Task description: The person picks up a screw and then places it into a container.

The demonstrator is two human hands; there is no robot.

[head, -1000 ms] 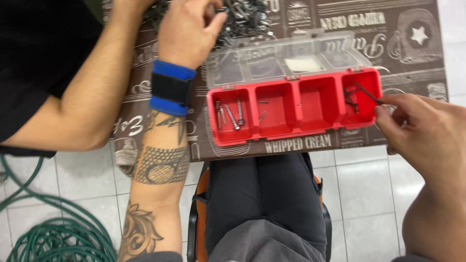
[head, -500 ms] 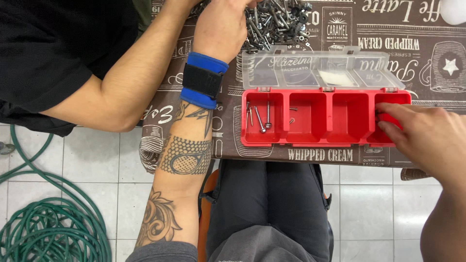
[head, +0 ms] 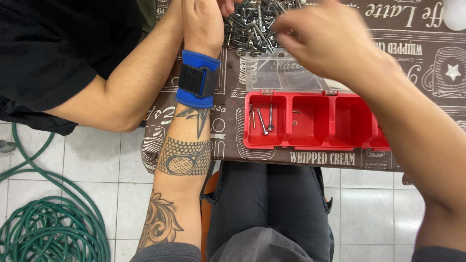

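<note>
1. The left forearm [head: 182,160] is bare and has several dark tattoos.
2. Nearest the wrist there is a pointed, star-like tattoo [head: 196,116] with sharp rays.
3. Below it, a band tattoo [head: 183,156] goes across the arm; it is filled with small dots and has an oval outline inside.
4. Closer to the elbow there is a curling tattoo [head: 160,221] with leaf-like shapes.
5. On the left wrist is a blue wrist wrap [head: 196,79] with a black strap across its middle.
6. The right forearm [head: 427,145] is bare, without visible markings; the right hand [head: 323,41] is blurred.
7. The legs wear dark grey trousers [head: 269,208].
</note>
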